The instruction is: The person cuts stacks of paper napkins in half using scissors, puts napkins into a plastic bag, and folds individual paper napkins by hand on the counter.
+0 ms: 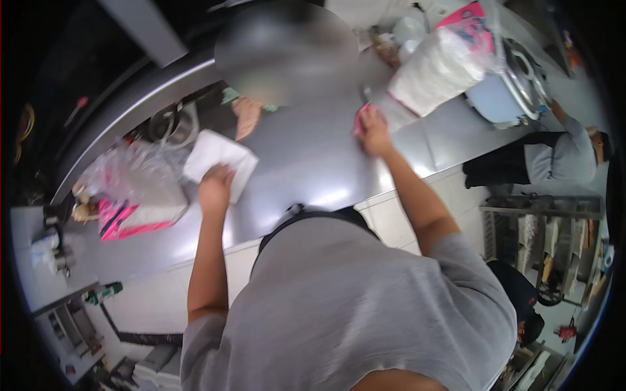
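My left hand (216, 186) is closed on the near edge of a white square paper napkin (222, 158), which may be a stack of several. My right hand (376, 133) is closed on a small pink piece (360, 120) at the metal counter (306, 150); whether it is cloth or plastic I cannot make out. Beyond my right hand lies a clear bag of white napkins with pink print (443, 68). Left of my left hand sits another clear plastic bag with pink print (140, 195), partly crumpled.
A pale blue tub (499, 98) stands at the counter's right end. A coiled hose or cord (176, 124) and a pinkish-tan piece (246, 117) lie toward the back. Another person (561, 156) stands at the right, near a metal rack (548, 247). A second person (515, 293) is behind me.
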The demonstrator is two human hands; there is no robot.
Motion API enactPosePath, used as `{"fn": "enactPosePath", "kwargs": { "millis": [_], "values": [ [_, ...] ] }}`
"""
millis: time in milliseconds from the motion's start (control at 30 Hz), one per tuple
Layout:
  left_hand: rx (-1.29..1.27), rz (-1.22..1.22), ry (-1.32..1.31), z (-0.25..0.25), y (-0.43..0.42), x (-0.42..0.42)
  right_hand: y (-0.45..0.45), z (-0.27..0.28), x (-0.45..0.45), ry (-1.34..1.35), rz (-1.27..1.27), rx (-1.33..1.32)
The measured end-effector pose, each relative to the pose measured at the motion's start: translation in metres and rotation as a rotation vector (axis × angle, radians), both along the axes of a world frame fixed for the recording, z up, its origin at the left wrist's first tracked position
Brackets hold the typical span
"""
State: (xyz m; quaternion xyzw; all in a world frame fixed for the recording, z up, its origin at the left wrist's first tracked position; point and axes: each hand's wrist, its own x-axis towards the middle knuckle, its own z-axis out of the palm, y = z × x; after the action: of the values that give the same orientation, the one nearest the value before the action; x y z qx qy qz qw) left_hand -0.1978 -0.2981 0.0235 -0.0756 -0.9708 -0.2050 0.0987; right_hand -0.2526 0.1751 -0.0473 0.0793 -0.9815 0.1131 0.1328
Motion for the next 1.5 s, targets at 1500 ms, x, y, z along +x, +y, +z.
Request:
{"fn": "enactPosePath", "kwargs": {
  "millis": [1500],
  "values": [
    [2.565,-0.251,-1.042,0.064,-0.015,-0.002,-0.193,0.140,0.079,-1.035,0.471,-1.619]
  ]
}}
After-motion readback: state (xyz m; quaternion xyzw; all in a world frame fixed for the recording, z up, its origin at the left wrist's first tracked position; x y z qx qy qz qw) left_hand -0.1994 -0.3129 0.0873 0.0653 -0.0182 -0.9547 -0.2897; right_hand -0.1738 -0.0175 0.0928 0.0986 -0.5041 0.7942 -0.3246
